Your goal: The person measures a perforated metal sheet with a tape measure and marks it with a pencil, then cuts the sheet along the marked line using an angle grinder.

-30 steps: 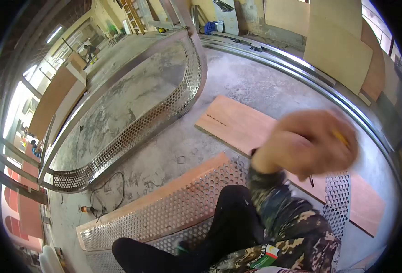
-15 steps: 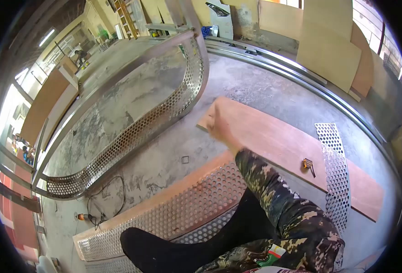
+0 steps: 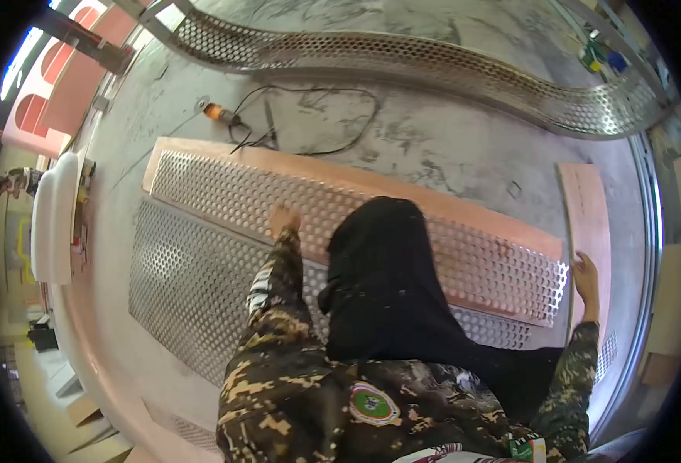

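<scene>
Hands first: your left hand (image 3: pixel 284 221) rests palm-down, fingers loosely spread, on the perforated metal sheet (image 3: pixel 232 197) that lies on a long plywood board (image 3: pixel 371 184) on the concrete floor (image 3: pixel 433 147). Your right hand (image 3: pixel 586 276) lies open at the sheet's far end, touching a second plywood plank (image 3: pixel 587 208); it grips nothing. Another perforated sheet (image 3: pixel 178 285) lies just beside the first. An orange-handled tool (image 3: pixel 221 114) with its black cable (image 3: pixel 317 92) sits near the board, before a curved perforated metal frame (image 3: pixel 433 62).

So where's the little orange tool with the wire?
In the head view the orange tool lies on the concrete floor, upper left, beyond the perforated sheet, its black cable looping rightward.
</scene>
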### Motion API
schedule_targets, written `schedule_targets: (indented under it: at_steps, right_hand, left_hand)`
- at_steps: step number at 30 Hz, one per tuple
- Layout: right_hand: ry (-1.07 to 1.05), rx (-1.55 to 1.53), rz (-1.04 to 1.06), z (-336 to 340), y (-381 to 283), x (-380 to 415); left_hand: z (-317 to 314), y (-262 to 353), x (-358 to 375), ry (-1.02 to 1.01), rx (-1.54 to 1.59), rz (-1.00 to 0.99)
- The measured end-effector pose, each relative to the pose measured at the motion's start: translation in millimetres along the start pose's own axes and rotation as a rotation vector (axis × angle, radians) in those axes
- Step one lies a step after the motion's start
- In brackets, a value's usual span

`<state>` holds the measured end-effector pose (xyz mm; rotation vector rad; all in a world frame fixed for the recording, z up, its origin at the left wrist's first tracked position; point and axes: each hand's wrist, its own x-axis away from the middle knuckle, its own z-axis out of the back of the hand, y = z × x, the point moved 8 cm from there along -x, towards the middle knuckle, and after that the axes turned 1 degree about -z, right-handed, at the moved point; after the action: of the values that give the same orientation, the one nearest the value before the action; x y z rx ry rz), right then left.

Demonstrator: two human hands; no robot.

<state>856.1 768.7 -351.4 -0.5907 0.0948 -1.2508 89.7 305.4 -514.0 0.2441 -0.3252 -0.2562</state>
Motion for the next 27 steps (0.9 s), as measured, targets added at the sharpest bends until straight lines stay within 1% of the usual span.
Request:
schedule_targets:
  at_steps: [2, 4, 5, 6, 7, 8, 10, 12, 13, 14, 15, 16, 17, 18, 19, 21, 22, 23, 25, 26, 27]
  right_hand:
    - [-0.032, 0.255, -0.012, 11.1, 31.8, 24.0]
    - [0.061, 0.266, 0.058, 29.3, 71.1, 70.4]
    - [0.095, 0.232, -0.135, 51.6, 72.6, 98.4]
    - [0.129, 0.199, -0.334, 73.3, 73.0, 131.6]
    - [0.135, 0.188, -0.395, 87.5, 92.8, 160.1]
    - [0.146, 0.175, -0.458, 102.7, 120.5, 190.8]
    - [0.119, 0.195, -0.612, 126.2, 137.6, 268.7]
    - [0.054, 0.180, -0.883, 141.5, 117.5, 345.7]
    - [0.037, 0.214, -0.919, 143.7, 92.4, 375.4]
    - [0.019, 0.246, -0.955, 143.1, 51.5, 400.9]
    - [-0.011, 0.231, -1.015, 141.5, 52.6, 426.9]
    - [-0.053, 0.172, -1.071, 135.0, 62.0, 451.1]
    - [-0.095, 0.096, -1.130, 128.1, 77.6, 475.3]
    - [-0.129, 0.026, -1.186, 121.3, 90.5, 494.8]
    - [-0.158, -0.048, -1.241, 116.0, 103.2, 516.5]
    - [-0.215, -0.171, -1.316, 94.2, 130.1, 544.7]
    - [-0.203, -0.175, -1.323, 88.7, 128.8, 557.4]
    - [-0.176, -0.171, -1.323, 80.6, 119.0, 557.1]
    - [-0.139, -0.169, -1.322, 64.5, 118.0, 567.1]
    - [-0.128, -0.170, -1.318, 56.4, 114.1, 567.6]
    - [-0.113, -0.174, -1.311, 49.3, 112.4, 566.7]
  left_hand:
    - [19.9, 6.7, -41.4, 0.207, 0.245, 0.144]
    - [39.8, 9.4, -85.2, 0.341, 0.222, 0.365]
    - [37.1, 6.3, -115.9, 0.327, 0.240, 0.323]
    - [46.5, 5.5, -133.9, 0.388, 0.219, 0.282]
    - [56.4, 5.4, -151.1, 0.448, 0.195, 0.240]
    - [80.4, 18.1, -156.3, 0.589, 0.139, 0.192]
    - [77.1, -2.6, -217.6, 0.721, -0.125, 0.234]
    - [90.6, -0.1, -234.9, 0.501, -0.238, 0.139]
    - [86.3, -8.1, -247.2, 0.358, -0.243, 0.132]
    - [82.7, -10.7, -259.9, 0.218, -0.249, 0.123]
    - [81.1, -8.5, -266.5, 0.010, -0.277, 0.182]
    - [57.8, -10.6, -297.6, -0.172, -0.319, 0.036]
    - [36.8, -10.3, -335.2, -0.120, -0.339, -0.135]
    - [19.8, -3.3, -355.9, -0.069, -0.357, -0.302]
    - [16.7, 13.0, -349.1, -0.077, -0.364, -0.306]
    - [39.4, 62.6, -316.7, 0.091, -0.134, -0.070]
    - [49.5, 95.5, -285.9, 0.090, -0.119, -0.096]
    - [56.1, 114.4, -265.7, 0.087, -0.106, -0.122]
    - [9.6, 139.4, -280.5, 0.061, -0.364, -0.402]
    - [-6.4, 152.3, -276.2, 0.049, -0.488, -0.541]
    - [-7.9, 172.2, -244.3, 0.079, -0.419, -0.540]
